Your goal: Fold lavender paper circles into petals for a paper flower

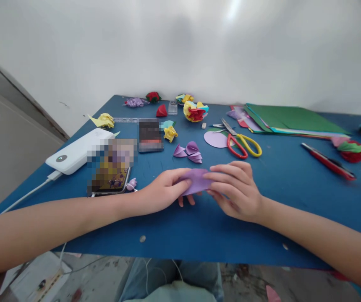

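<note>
Between my two hands, just above the blue table, is a piece of purple paper [196, 181]. My left hand [169, 188] pinches its left side, thumb on top and fingers underneath. At the paper's right edge, the fingertips of my right hand [235, 191] close on it; the thumb is partly hidden. Several folded purple paper petals [190, 152] lie just beyond the hands. Scissors [239, 144] with one red and one yellow handle rest partly over a pale lilac paper circle [215, 138].
At left are a white power bank [79, 151] with a cable and a phone [114, 180]. Paper flowers [195, 111] line the back near the wall. A stack of coloured paper [294, 117] and a red utility knife [328, 161] lie at right. The table's front edge is close.
</note>
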A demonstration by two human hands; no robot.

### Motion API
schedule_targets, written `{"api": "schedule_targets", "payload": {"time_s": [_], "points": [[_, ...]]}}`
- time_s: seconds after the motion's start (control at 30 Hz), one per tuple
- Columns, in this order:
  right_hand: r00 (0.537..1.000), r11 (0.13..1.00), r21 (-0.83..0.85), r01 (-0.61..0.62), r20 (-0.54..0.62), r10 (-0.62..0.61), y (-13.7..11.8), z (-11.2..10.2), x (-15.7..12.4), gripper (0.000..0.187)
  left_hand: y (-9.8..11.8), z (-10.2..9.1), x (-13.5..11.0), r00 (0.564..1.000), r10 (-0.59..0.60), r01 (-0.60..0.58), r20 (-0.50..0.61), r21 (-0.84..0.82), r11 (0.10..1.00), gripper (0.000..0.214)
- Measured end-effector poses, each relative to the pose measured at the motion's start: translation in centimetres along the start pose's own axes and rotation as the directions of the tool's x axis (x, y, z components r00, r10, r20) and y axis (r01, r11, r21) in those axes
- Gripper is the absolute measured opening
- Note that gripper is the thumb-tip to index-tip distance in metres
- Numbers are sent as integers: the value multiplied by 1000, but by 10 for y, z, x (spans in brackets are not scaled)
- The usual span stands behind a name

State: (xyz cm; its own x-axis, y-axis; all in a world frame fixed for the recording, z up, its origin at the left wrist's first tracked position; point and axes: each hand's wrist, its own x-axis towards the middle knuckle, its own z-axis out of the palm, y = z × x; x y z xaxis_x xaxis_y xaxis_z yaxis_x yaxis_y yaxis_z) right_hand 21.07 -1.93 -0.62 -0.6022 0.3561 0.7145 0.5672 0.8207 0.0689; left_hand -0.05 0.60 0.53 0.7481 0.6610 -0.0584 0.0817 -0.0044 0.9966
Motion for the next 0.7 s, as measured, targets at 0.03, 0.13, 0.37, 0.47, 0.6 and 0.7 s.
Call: {"api": "schedule_targets", "payload": {"time_s": [0.03, 0.13, 0.37, 0.47, 0.6, 0.7], "points": [[1000, 1000, 9, -11, -3, 11, -2, 0, 0, 18, 0, -1, 0, 1000, -5, 4, 26, 22, 1000, 27], [991, 983, 133, -127, 64, 119, -7, 1, 1, 17, 2, -2, 0, 997, -9, 6, 77, 44, 999, 27], [958, 925, 249, -286, 99, 269, -8, 4, 1, 16, 4, -2, -1, 995, 4, -9, 98, 54, 999, 30], [950, 917, 247, -312, 103, 296, -5, 5, 1, 14, 2, -1, 0, 996, -20, 11, 92, 92, 996, 27], [945, 911, 255, -325, 111, 306, -4, 5, 2, 13, 2, -1, 0, 996, -18, 9, 87, 112, 994, 23], [946, 913, 251, -322, 103, 306, -4, 6, 1, 14, 2, -1, 1, 995, -13, 0, 96, 128, 992, 22]]}}
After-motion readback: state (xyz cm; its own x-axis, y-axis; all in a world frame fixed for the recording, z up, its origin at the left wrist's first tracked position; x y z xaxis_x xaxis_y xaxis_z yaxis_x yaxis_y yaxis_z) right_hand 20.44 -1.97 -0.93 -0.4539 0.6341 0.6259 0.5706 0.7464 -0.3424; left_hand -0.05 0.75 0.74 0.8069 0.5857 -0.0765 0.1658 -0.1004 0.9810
